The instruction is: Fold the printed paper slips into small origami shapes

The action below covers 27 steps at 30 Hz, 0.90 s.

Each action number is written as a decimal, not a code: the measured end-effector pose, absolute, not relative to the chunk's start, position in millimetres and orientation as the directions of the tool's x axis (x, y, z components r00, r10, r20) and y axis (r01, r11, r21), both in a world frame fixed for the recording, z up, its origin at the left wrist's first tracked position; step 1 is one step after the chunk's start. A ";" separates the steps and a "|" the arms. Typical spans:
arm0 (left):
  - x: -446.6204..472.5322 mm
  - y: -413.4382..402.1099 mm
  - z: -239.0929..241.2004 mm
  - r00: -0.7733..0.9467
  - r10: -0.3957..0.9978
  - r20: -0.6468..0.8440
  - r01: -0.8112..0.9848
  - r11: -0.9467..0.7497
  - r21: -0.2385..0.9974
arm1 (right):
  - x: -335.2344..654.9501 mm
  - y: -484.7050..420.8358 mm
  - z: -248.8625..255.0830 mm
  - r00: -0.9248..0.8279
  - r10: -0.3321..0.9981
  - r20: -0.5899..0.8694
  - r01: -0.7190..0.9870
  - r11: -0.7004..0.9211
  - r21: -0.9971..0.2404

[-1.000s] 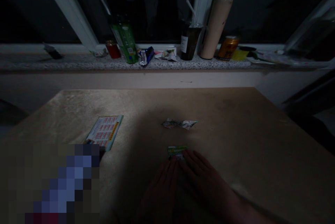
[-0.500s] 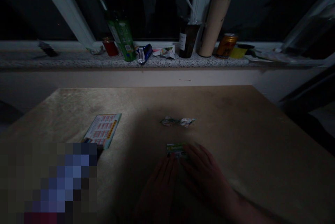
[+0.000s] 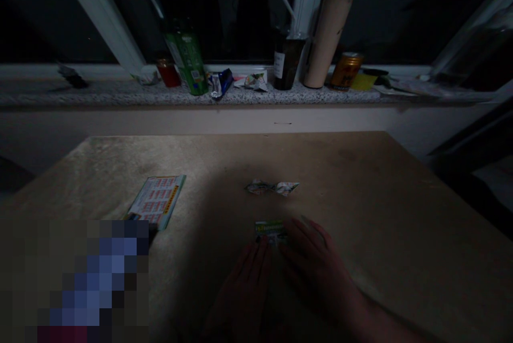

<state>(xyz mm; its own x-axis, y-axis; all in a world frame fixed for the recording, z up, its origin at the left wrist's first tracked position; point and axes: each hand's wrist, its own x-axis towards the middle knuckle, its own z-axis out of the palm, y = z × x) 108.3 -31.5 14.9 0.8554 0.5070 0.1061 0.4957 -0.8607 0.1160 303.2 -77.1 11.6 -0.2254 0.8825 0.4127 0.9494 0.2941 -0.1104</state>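
Observation:
A small green printed piece of paper point(image 3: 269, 227) lies on the table just beyond my hands, in deep shadow. My left hand point(image 3: 249, 273) rests flat, its outstretched fingertips on the paper's near edge. Over the paper's right end lies my right hand point(image 3: 315, 257), palm down with the fingers stretched out, covering that end. Farther off sits a twisted, folded strip of printed paper point(image 3: 286, 188), pinched in the middle like a bow. Neither hand touches it.
A printed card or booklet point(image 3: 158, 200) lies on the left of the table point(image 3: 352, 172). Blurred blocks hide the lower left corner. Along the granite sill stand a green bottle point(image 3: 190, 62), a dark drink cup point(image 3: 287, 62), a tall beige flask point(image 3: 332, 30) and an orange can point(image 3: 347, 71).
My right hand has shifted very slightly at the paper's right end. My left hand, the paper and the bow-shaped strip look the same.

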 end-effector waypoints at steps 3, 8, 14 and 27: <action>107.9 -31.0 13.1 0.864 0.497 0.082 0.487 -0.866 0.113 | 304.9 -77.0 11.0 -0.235 0.871 0.432 0.953 0.294 -0.073; 107.4 -29.3 7.6 0.868 0.491 0.075 0.484 -0.870 0.098 | 304.9 -75.6 6.0 -0.252 0.876 0.411 0.959 0.282 -0.014; 107.0 -29.1 8.2 0.877 0.464 0.124 0.459 -0.886 0.068 | 307.0 -75.9 -5.0 -0.200 0.855 0.478 0.965 0.256 -0.055; 97.3 -24.2 5.3 0.834 0.518 0.190 0.523 -0.852 0.022 | 308.0 -74.8 -12.4 -0.290 0.821 0.492 0.926 0.370 -0.072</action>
